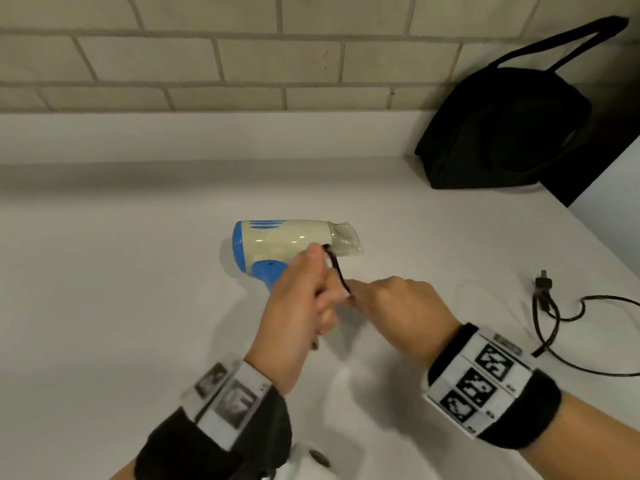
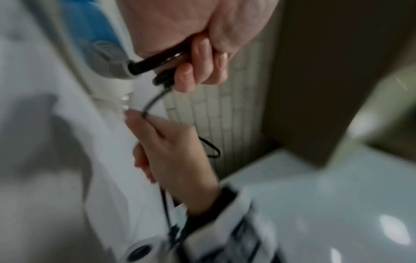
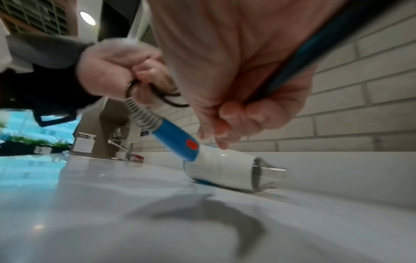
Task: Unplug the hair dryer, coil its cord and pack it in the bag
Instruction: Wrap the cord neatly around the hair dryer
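The cream and blue hair dryer (image 1: pixel 294 240) lies on the white counter (image 1: pixel 138 271), its clear nozzle pointing right. My left hand (image 1: pixel 323 299) grips loops of the black cord (image 3: pixel 166 99) just past the ribbed end of the blue handle (image 3: pixel 175 137), which is raised off the counter. My right hand (image 1: pixel 350 295) is close beside it and pinches the cord (image 2: pixel 153 101) a little further along. The rest of the cord (image 1: pixel 554 327) trails loose on the counter to the right, ending in the plug (image 1: pixel 543 284), which lies free. The black bag (image 1: pixel 505 133) stands at the back right.
A tiled wall (image 1: pixel 207 57) runs along the back of the counter. The bag's strap (image 1: pixel 568 43) reaches up to the right. A sink drain (image 1: pixel 318 457) shows below my wrists, and a faucet (image 3: pixel 119 142) stands far to the left.
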